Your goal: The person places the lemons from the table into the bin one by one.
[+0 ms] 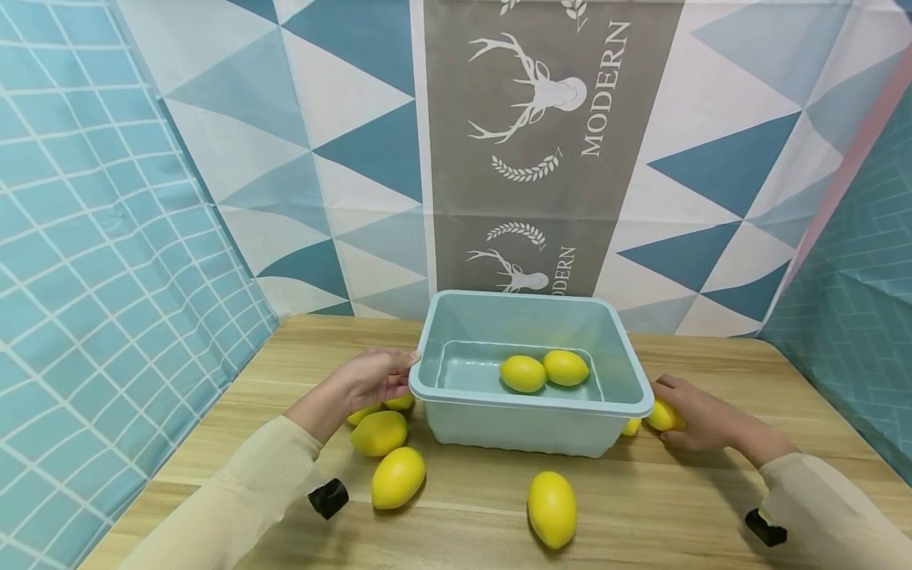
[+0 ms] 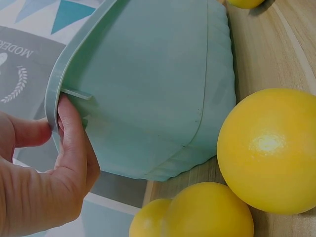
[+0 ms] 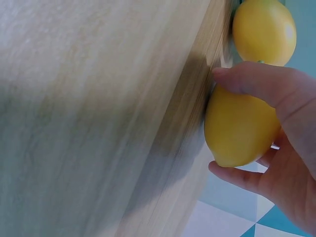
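A pale blue-green plastic basin [image 1: 513, 427] stands on the wooden table with two lemons inside, one lemon [image 1: 523, 374] touching the other lemon [image 1: 566, 368]. My left hand [image 1: 374, 378] grips the basin's left rim; in the left wrist view the thumb lies on the outer edge and the fingers curl beneath the rim [image 2: 55, 94]. To the right of the basin, my right hand [image 1: 701, 416] holds a lemon [image 3: 242, 126] between thumb and fingers, low at the tabletop. Another lemon [image 3: 265, 32] sits just beyond it, beside the basin wall.
Several lemons cluster left of the basin, among them one lemon [image 1: 380, 433] and a nearer lemon [image 1: 398, 478]. A single lemon [image 1: 552, 510] lies in front of the basin. Patterned cloth [image 1: 363, 158] hangs behind the table [image 1: 470, 507], with tiled-print cloth [image 1: 85, 237] at the left.
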A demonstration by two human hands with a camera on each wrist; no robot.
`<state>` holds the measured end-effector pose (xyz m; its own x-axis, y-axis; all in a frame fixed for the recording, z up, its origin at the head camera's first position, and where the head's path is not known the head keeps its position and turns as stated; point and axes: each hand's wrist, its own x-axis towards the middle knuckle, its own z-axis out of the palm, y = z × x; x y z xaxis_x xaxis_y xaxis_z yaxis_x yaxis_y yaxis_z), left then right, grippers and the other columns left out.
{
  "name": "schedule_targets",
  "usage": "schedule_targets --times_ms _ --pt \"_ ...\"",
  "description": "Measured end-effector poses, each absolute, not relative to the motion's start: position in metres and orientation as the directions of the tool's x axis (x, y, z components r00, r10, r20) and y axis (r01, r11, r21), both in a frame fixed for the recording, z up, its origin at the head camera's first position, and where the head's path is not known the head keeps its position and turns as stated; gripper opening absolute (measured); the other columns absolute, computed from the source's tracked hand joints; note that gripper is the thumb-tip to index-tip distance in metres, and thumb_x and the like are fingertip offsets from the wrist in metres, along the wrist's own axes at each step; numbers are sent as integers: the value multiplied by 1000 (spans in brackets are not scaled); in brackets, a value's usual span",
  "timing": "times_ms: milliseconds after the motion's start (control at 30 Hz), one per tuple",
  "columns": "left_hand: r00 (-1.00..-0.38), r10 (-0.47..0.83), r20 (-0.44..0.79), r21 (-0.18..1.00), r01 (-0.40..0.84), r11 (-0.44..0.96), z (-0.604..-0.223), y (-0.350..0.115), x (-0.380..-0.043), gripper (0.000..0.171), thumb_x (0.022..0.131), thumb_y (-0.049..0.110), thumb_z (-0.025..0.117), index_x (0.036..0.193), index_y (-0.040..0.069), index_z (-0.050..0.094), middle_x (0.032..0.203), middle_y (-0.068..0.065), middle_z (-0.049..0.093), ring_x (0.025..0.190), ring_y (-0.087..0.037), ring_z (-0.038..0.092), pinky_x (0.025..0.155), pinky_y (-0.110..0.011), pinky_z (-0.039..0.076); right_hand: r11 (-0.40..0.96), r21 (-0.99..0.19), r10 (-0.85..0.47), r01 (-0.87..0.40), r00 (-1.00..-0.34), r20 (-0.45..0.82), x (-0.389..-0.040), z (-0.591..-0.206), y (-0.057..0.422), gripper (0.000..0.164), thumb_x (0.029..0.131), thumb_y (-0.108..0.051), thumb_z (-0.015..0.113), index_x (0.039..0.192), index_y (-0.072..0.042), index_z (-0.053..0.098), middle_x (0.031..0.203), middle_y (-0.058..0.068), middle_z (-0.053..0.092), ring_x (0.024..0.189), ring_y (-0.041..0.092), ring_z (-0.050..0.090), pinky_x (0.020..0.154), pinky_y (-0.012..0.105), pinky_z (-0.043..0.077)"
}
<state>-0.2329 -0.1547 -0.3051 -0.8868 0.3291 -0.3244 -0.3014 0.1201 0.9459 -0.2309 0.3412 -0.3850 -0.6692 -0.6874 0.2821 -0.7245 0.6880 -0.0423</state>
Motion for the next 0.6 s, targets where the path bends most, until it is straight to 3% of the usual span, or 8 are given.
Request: schedule_targets --times_ms 600 --pt "-880 337 -333 943 -313 114 -304 -154 -232 48 102 22 45 137 -11 39 90 -1 62 75 -6 59 70 -14 56 738 -11 -642 -675 -707 297 -226 -386 339 58 61 -15 87 112 -12 60 99 -5 54 84 4 44 67 25 47"
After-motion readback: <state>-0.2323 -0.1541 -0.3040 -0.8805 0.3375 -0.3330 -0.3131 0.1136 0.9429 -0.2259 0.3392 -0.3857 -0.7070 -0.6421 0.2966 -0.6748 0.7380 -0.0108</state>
